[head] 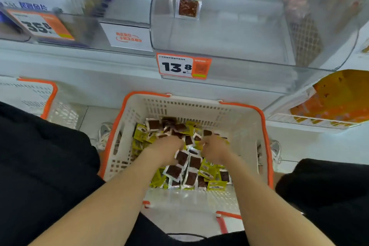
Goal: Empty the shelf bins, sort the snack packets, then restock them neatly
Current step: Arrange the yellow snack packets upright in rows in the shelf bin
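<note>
A white shopping basket (245, 124) with orange rim sits on the floor between my knees, holding several small snack packets (189, 173), yellow-green with clear windows showing brown contents. Both hands reach into the pile. My left hand (165, 148) is curled down among the packets, and my right hand (214, 149) is curled on packets beside it; the fingertips are hidden. Above, a clear plastic shelf bin (229, 46) holds a single packet (188, 4) standing against its back wall.
A price tag reading 13.8 (183, 66) hangs under the bin. Another tag (40, 24) marks the left bin. A second basket (40, 96) stands at left. Orange packages (337, 98) fill a lower right shelf. My black-clad knees flank the basket.
</note>
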A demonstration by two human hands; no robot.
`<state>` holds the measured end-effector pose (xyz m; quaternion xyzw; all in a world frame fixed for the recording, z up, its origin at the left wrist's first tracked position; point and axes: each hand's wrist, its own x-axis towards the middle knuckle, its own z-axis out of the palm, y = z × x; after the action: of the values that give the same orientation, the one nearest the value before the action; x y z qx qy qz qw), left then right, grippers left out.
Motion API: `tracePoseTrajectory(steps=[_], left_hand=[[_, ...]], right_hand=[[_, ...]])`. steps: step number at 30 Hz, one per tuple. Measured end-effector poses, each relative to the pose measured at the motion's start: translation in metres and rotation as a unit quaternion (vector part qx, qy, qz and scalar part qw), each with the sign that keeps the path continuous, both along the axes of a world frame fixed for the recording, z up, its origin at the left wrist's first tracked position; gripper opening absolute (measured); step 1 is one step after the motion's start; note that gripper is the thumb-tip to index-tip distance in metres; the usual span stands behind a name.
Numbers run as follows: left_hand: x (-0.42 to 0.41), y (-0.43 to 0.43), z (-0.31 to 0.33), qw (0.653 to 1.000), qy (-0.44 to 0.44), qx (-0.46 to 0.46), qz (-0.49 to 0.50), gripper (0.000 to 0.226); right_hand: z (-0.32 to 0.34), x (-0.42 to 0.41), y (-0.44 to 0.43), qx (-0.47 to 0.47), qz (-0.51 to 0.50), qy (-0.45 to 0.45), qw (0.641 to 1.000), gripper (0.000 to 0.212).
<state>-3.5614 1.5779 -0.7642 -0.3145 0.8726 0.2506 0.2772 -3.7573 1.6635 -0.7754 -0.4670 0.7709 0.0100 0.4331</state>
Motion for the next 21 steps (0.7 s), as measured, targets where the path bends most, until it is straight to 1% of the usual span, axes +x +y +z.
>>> tracePoseTrajectory(steps=[1, 2, 3, 4, 5, 6, 8, 10, 12, 15, 18, 21], left_hand=[[-0.001, 0.005, -0.012, 1.0, 0.001, -0.016, -0.022, 0.063], [-0.002, 0.009, -0.024, 0.998, -0.003, -0.04, -0.055, 0.076], [-0.002, 0.013, -0.034, 0.994, -0.011, -0.06, -0.085, 0.089], [-0.003, 0.016, -0.043, 0.992, -0.02, -0.067, -0.103, 0.102], [-0.004, 0.018, -0.049, 0.991, -0.027, -0.067, -0.108, 0.112], [-0.005, 0.019, -0.055, 0.992, -0.032, -0.067, -0.104, 0.118], [-0.006, 0.019, -0.058, 0.992, -0.031, -0.078, -0.092, 0.119], [-0.006, 0.017, -0.063, 0.994, -0.02, -0.081, -0.075, 0.113], [-0.004, 0.017, -0.064, 0.997, -0.004, -0.068, -0.042, 0.107], [-0.001, 0.018, -0.065, 0.998, 0.019, -0.056, 0.01, 0.101], [-0.003, 0.019, -0.06, 0.999, 0.001, -0.034, 0.032, 0.092], [-0.003, 0.016, -0.058, 0.999, 0.005, -0.018, 0.051, 0.082]], right_hand=[[-0.016, -0.001, 0.009, 0.027, 0.013, 0.009, 1.0, 0.043], [-0.028, 0.0, 0.017, 0.048, 0.027, 0.021, 0.998, 0.058], [-0.038, 0.002, 0.024, 0.054, 0.027, 0.026, 0.998, 0.079], [-0.045, 0.006, 0.029, 0.052, 0.017, 0.032, 0.998, 0.101], [-0.053, 0.012, 0.033, 0.042, 0.014, 0.037, 0.998, 0.119], [-0.057, 0.02, 0.035, 0.033, 0.025, 0.045, 0.998, 0.131], [-0.068, 0.039, 0.041, 0.011, 0.057, 0.064, 0.996, 0.143], [-0.079, 0.05, 0.045, 0.005, 0.061, 0.079, 0.995, 0.147], [-0.088, 0.049, 0.048, -0.007, 0.037, 0.08, 0.996, 0.143], [-0.093, 0.036, 0.044, -0.019, -0.008, 0.048, 0.999, 0.123], [-0.092, 0.028, 0.04, -0.034, -0.018, 0.031, 0.999, 0.103], [-0.095, 0.027, 0.04, -0.051, -0.009, 0.02, 0.998, 0.097]])
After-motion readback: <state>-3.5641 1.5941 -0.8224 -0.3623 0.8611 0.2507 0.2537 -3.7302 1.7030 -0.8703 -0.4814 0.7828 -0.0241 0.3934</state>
